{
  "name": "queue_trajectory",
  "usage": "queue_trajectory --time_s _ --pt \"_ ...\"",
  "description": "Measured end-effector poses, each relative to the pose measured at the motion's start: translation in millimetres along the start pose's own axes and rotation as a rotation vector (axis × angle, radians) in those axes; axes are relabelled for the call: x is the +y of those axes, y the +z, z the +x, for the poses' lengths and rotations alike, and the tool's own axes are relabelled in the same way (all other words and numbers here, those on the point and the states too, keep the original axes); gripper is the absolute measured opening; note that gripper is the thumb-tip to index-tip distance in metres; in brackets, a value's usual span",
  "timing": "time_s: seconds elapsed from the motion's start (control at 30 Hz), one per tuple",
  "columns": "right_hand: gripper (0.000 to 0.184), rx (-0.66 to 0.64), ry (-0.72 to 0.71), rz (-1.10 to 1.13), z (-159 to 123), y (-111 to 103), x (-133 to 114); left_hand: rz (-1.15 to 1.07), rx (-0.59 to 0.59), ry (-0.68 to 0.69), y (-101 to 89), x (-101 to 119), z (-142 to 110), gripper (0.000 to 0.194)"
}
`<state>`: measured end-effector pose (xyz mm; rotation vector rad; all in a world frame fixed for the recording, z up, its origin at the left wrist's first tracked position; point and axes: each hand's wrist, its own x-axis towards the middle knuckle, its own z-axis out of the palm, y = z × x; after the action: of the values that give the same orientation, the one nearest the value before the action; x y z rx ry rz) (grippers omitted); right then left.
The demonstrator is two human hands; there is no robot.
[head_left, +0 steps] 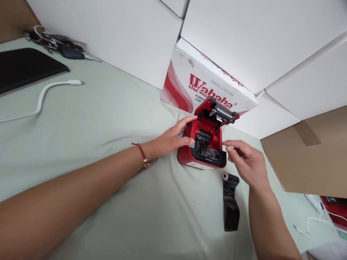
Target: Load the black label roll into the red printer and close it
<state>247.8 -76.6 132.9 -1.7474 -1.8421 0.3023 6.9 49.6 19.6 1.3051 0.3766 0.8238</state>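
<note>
A red and black label printer (184,155) stands on the cloth with its lid (225,113) raised. Inside its bay lies a dark ribbon roll (203,137), and a dark film (210,152) stretches towards the front edge. My left hand (177,136) grips the printer's left wall, thumb near the front and forefinger farther back. Close by the right wall, my right hand (244,157) has its thumb and forefinger brought together; whether anything is between them I cannot make out. Below it on the cloth lies another black ribbon roll (231,202), partly unwound.
Behind the printer stands a white and red Wahaha carton (184,79) against white boxes (233,39). A brown cardboard box (306,159) is at the right. Keys (70,52), a black flat device (29,68) and a white cable (40,99) lie at the left.
</note>
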Motion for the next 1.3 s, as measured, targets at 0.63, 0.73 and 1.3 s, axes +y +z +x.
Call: queue_trajectory --time_s 0.63,0.73,1.3 --pt "0.030 -0.392 0.148 -0.591 77.5 32.0 -41.2 0.142 0.040 0.045 0.3 -3.5 2.0 0.080" --pt "0.028 -0.276 0.188 -0.297 57.1 16.4 -43.7 0.126 0.033 0.052 -0.4 -4.2 1.4 0.081" --pt "0.061 -0.187 0.548 0.212 -49.7 -17.6 47.5 0.111 0.036 0.009 2.0 6.4 -0.5 0.080"
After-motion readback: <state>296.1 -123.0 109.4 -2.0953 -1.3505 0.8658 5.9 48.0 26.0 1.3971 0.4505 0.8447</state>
